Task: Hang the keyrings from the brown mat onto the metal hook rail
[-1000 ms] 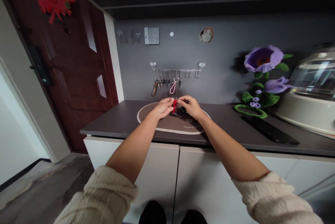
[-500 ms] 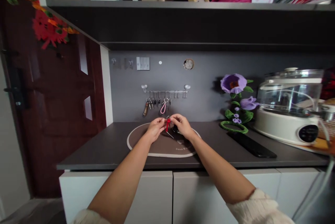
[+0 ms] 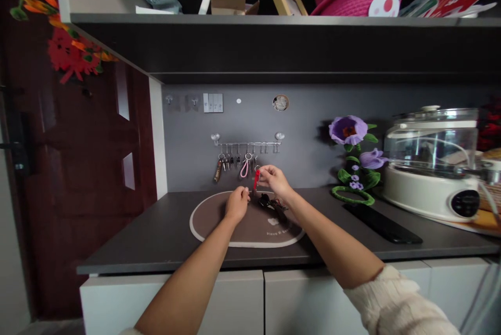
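My right hand (image 3: 275, 181) pinches a key ring with a red strap (image 3: 257, 179) hanging from it, just below the right part of the hook rail (image 3: 248, 144). Lower and to the left, my left hand (image 3: 238, 203) is curled closed over the mat, apart from the red strap; whether anything is in its fingers is hidden. Several keys (image 3: 231, 162) hang from the rail, among them a ring with a brown tag (image 3: 217, 171) and one with a pink loop (image 3: 245, 168). A dark bunch of small items (image 3: 270, 202), hard to make out, lies on the brown oval mat (image 3: 219, 225) beneath my right hand.
On the right of the counter (image 3: 136, 236) stand a purple flower ornament (image 3: 348, 130) and a white appliance with a clear top (image 3: 422, 183). A black phone-like slab (image 3: 383, 224) lies before them. Overhead runs a loaded shelf (image 3: 250, 21); a dark red door (image 3: 86, 194) is at left.
My right hand has risen toward the rail with the red-strapped key ring. My left hand has let go of the strap and dropped lower. The camera view has tilted slightly up.
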Tool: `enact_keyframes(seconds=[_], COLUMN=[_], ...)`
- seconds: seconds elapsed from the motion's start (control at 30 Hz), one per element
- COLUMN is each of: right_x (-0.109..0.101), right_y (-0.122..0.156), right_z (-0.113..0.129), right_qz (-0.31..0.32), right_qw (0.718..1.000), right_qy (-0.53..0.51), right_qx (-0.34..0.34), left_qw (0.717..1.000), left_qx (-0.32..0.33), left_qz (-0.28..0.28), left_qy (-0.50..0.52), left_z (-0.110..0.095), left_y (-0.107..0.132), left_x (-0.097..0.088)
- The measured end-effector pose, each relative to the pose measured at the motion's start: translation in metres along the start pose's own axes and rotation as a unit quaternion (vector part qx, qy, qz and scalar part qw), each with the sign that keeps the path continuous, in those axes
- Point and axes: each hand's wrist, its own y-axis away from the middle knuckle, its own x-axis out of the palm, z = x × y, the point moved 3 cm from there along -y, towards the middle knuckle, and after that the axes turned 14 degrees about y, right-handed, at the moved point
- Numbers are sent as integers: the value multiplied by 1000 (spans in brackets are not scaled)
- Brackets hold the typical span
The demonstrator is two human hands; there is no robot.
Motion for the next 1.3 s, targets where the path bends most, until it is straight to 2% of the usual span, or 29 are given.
enact_keyframes(seconds=[0.43,0.87,1.3], right_x=[-8,-11,-14], right_y=[-52,-89,-103], right_z=[14,-4,-20], right_qz=[-53,-156,-188], right_qw=[998,983,973], right_qy=[-4,-38,-37], right_qx=[36,93,132], left_qw=[999,999,998], left_qx=[-26,-21,-21], left_qz=[-2,3,6], left_qy=[-31,-39,-53], left_z=[7,13,13], left_y=[-4,-8,-8], left_x=[3,5,5])
